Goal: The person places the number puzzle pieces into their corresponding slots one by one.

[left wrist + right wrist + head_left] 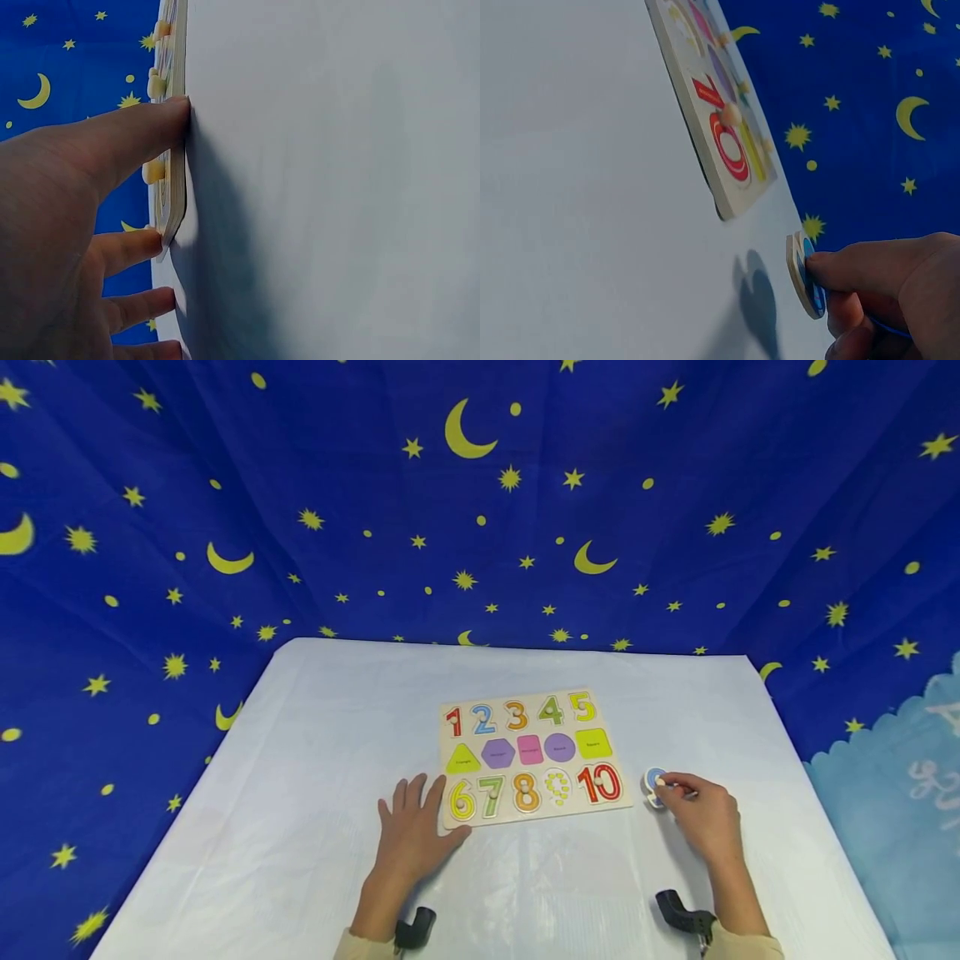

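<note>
A wooden number puzzle board (pixel 536 814) lies on the table, its pegged number pieces set in two rows. Its nine-shaped slot (pixel 557 786) shows yellow dots and holds no piece. My left hand (pixel 411 835) touches the board's near left corner with spread fingers; the left wrist view shows the thumb (pixel 142 135) against the near edge. Right of the board, my right hand (pixel 705 814) pinches a blue number nine puzzle piece (pixel 652 774) between thumb and finger. In the right wrist view that piece (pixel 798 279) is tilted on edge above the tabletop, casting a shadow.
Flat printed shapes (pixel 529 750) form the board's middle row, between the numbers. A white cover (pixel 315 735) spreads over the table. Behind it hangs a blue star-and-moon cloth (pixel 420 493). Black wrist mounts (pixel 682 913) sit by both sleeves.
</note>
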{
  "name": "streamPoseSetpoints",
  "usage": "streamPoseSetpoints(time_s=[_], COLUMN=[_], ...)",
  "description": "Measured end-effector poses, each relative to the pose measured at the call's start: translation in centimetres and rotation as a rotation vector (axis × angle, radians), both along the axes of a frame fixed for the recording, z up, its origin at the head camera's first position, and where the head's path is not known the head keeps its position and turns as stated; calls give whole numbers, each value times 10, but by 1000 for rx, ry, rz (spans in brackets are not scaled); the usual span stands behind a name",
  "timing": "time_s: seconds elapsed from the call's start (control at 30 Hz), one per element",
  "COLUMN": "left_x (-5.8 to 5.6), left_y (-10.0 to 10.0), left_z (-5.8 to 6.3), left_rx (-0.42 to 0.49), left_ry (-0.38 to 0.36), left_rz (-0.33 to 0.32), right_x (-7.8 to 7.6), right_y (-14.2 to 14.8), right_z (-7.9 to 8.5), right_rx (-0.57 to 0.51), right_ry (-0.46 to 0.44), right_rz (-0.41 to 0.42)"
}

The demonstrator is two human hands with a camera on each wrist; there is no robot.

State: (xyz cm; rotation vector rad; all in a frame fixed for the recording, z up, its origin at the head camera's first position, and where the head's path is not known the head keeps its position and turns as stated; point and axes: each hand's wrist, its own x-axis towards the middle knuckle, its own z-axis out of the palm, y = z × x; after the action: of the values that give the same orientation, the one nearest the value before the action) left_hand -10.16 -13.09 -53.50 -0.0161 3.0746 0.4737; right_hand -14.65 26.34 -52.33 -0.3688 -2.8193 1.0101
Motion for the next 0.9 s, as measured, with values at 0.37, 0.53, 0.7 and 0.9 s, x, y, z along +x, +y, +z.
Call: streamPoseSetpoints(time_s=[0.37, 0.53, 0.7, 0.9], left_x=[1, 1, 1, 2], left_y=[0, 0, 1, 1], left_z=[0, 0, 0, 0], left_rx=[-11, -5, -2, 3], left_ry=[9, 14, 18, 22], left_rz=[-8, -15, -13, -9], right_x=[-4, -6, -7, -7], right_y=[-17, -26, -32, -37], right_z=[0, -2, -1, -1], right_rx=[-3, -23, -33, -41], right_ry=[39, 29, 32, 31], right_rz=[46, 67, 82, 109])
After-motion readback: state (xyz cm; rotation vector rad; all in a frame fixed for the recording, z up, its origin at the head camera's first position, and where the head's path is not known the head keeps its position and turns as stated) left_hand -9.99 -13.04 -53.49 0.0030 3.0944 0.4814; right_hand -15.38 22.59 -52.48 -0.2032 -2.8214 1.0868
